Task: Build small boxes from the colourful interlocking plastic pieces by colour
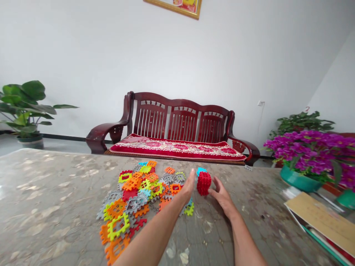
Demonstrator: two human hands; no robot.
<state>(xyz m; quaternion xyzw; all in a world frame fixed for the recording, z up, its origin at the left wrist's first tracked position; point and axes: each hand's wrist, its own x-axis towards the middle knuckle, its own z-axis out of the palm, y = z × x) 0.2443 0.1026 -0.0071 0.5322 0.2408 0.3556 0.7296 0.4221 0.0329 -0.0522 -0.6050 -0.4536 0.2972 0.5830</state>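
Observation:
A red cube built from toothed plastic tiles stands on the marble table. My right hand touches its right side with fingers spread and curved. My left hand is stretched out flat just left of the cube, fingers straight, close to it or brushing it. A blue tile lies right behind the cube. A heap of loose interlocking tiles in orange, green, grey, red and blue spreads to the left of my left arm.
A teal pot of purple flowers stands at the table's right edge, with flat cardboard and books in front of it. Beyond the table are a dark wooden bench with a red cushion and a leafy plant.

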